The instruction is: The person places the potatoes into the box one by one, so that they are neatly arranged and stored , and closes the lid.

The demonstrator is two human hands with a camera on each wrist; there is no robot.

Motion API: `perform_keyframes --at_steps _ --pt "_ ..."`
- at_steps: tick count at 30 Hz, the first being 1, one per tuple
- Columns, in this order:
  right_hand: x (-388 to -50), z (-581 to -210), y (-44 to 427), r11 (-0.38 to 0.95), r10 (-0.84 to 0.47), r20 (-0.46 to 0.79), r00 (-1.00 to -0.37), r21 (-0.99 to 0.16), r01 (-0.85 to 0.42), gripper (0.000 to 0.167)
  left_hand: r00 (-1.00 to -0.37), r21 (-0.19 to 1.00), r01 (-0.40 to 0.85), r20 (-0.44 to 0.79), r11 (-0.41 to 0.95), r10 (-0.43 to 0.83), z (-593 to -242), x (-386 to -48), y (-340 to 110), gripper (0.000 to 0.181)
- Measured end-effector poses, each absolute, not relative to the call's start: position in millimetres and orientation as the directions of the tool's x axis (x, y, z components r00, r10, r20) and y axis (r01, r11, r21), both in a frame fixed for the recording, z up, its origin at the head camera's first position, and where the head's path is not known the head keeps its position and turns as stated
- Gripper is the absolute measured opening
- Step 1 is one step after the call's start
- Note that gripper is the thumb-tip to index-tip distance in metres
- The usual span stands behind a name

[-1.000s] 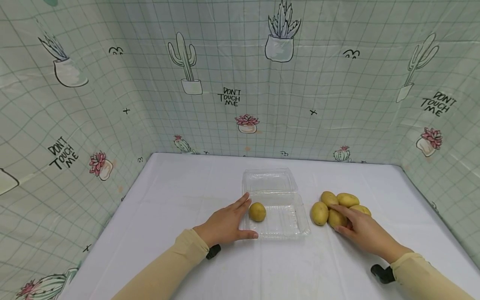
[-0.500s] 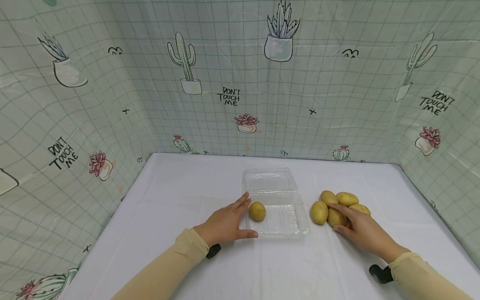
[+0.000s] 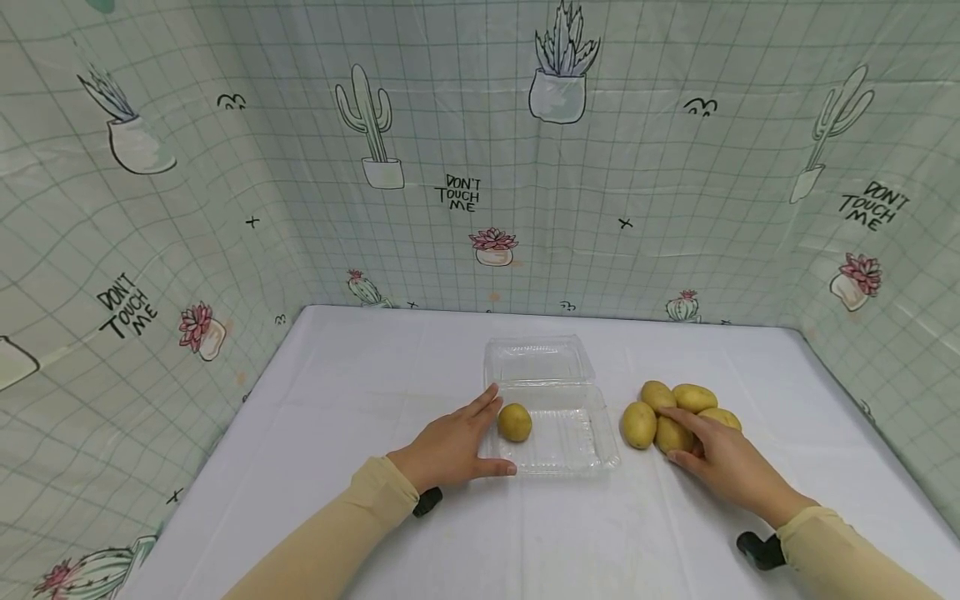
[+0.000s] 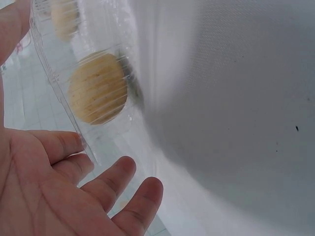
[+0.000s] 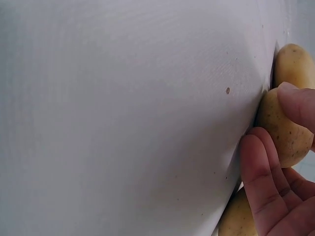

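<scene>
Square your right hand (image 3: 733, 468)'s pinch on the near potato (image 3: 670, 436), far-side contact unclear, among other potatoes (image 3: 639, 426) on the bench (image 3: 570, 537); your left hand (image 3: 448, 450), fingers spread, should just brace the clear container (image 3: 566, 435).

Clear for the box (image 3: 562, 437) and for the lid (image 3: 538, 360) on its far side, both with pale ridges. Mustard yellow for the potato (image 3: 514, 422) inside the box; yellow, freckled with brown in the right wrist view, for the potatoes (image 3: 639, 426) to its right. White for the tabletop (image 3: 390, 367) around the box, with dark specks (image 5: 228, 91). Pale yellow for the left sleeve (image 3: 315, 537) and right sleeve (image 3: 855, 550), nearer than the box; black for the wrist gear (image 3: 761, 551). Pale grey-green for the curtain (image 3: 292, 125) beyond the box, with teal grid lines, black lettering (image 3: 459, 193), pink succulents (image 3: 493, 239) and greyish leaves (image 3: 567, 50) in black-outlined pots (image 3: 557, 97).
</scene>
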State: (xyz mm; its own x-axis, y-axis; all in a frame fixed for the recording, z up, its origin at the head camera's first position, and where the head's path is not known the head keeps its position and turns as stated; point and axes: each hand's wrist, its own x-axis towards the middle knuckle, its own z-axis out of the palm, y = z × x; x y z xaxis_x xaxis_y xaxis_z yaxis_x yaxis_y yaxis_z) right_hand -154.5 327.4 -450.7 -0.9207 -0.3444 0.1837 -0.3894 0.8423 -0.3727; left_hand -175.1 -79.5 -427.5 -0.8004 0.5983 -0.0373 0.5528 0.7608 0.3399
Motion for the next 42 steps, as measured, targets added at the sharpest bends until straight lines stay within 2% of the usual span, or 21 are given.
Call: perform_keyframes --at_steps 23,42 --pt "-149 -449 324 0.864 -0.292 0.166 -0.942 -0.376 -0.334 0.062 -0.799 0.336 0.558 -0.031 0.759 0.601 -429 -176 -79 0.098" --pt "-147 -431 327 0.857 -0.306 0.246 -0.92 -0.35 -0.379 0.06 -0.792 0.329 0.57 -0.024 0.753 0.61 -428 -176 -80 0.098"
